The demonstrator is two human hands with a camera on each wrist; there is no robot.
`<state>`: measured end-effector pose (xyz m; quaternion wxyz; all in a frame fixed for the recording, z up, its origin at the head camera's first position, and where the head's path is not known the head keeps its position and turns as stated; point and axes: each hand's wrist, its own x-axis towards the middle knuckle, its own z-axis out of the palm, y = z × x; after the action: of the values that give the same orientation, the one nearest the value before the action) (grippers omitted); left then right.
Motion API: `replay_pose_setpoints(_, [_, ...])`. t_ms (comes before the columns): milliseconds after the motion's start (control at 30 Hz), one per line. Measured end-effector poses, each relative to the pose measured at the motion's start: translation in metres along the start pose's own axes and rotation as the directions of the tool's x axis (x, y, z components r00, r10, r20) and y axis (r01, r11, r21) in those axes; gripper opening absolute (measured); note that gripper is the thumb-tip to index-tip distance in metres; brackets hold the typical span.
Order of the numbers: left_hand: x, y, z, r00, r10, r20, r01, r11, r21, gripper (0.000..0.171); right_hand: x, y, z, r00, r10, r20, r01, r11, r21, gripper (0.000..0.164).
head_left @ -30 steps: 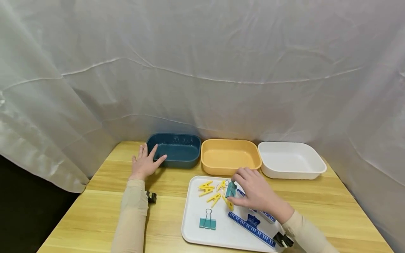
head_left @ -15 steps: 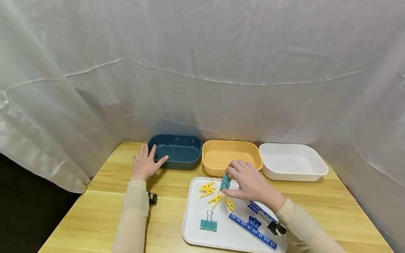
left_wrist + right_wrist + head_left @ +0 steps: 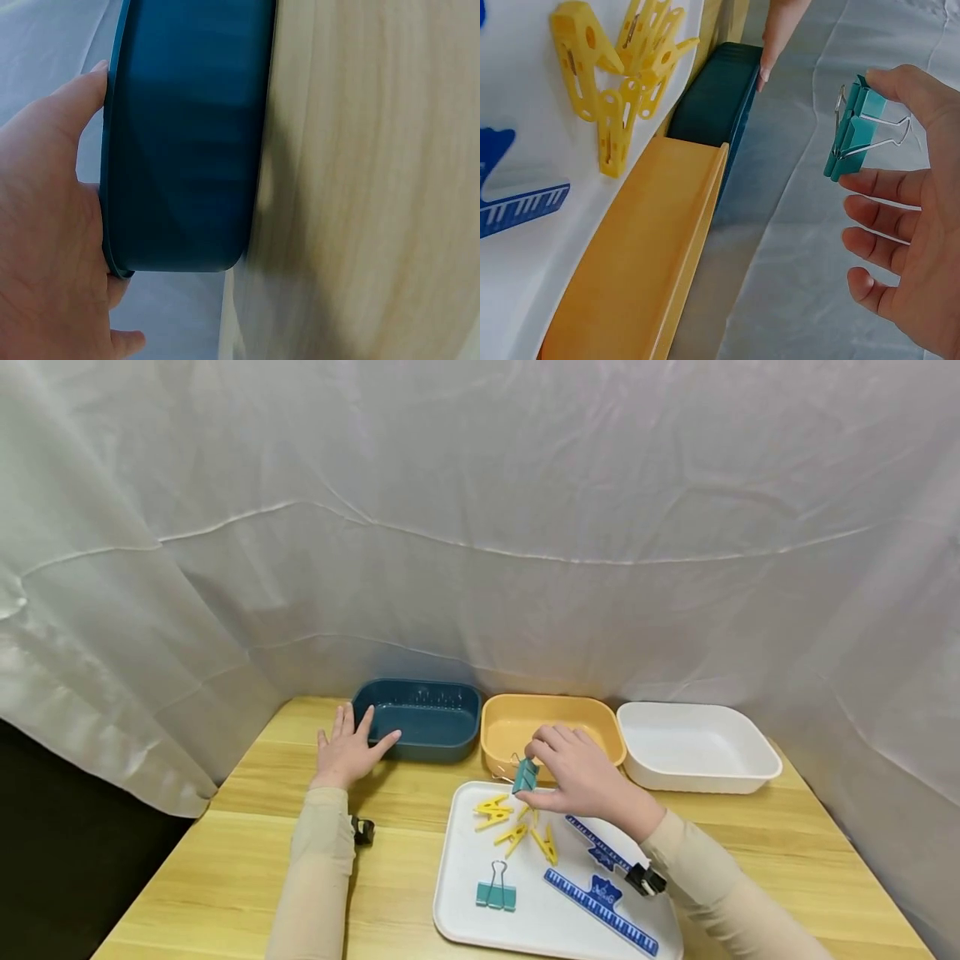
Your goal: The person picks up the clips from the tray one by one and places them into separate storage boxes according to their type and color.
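Observation:
A teal binder clip (image 3: 856, 129) with wire handles is pinched between the thumb and index finger of my right hand (image 3: 581, 774), up above the tray's far edge and in front of the yellow bin (image 3: 551, 724). My left hand (image 3: 348, 756) lies spread at the left front of the dark blue bin (image 3: 431, 752), its straight fingers and thumb at the rim. On the white tray (image 3: 459, 910) are a second teal binder clip (image 3: 496, 896), several yellow clothespins (image 3: 513, 837) and two blue clips with a piano-key pattern (image 3: 600, 912).
To the right of the yellow bin stands a white bin (image 3: 697, 750). The three bins form a row at the back of the wooden table (image 3: 397, 868). Behind them hangs a pale curtain (image 3: 480, 527).
My right hand has moved left and toward the bins, carrying the binder clip off the clothespins, which now show more fully. The left hand has stayed at the blue bin.

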<state>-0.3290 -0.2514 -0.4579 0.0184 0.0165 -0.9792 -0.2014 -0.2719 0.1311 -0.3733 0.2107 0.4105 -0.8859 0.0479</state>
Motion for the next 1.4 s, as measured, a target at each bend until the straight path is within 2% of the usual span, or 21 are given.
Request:
replay_pose_setpoints(333, [0.000,0.002,-0.001,1.000,0.001,0.012,-0.001,1.000,-0.008,0.091,0.014,0.002,0.004,0.998,0.040,0.042,-0.041,0.999,0.022,0.051])
replay_pose_setpoints(633, [0.000,0.001,-0.002,0.999,-0.005,0.033,0.006,0.999,-0.036,0.091,0.021,0.003,0.008,0.998,0.045,0.042,-0.047,0.998,0.049,0.051])
replay_pose_setpoints(867, [0.000,0.002,-0.001,1.000,-0.004,0.022,0.004,1.000,0.000,0.091,0.030,0.002,0.011,0.995,0.071,0.067,-0.076,0.994,0.077,0.050])
replay_pose_setpoints(1067, [-0.002,0.002,-0.001,1.000,-0.003,0.027,0.003,1.000,-0.002,0.092,0.039,0.002,0.019,0.992,0.084,0.089,-0.094,0.990,0.108,0.051])
replay_pose_setpoints(1400, [0.001,0.003,0.002,0.999,-0.010,0.039,0.010,1.000,0.003,0.091,0.056,0.006,0.039,0.988,0.111,0.107,-0.121,0.988,0.092,0.052])
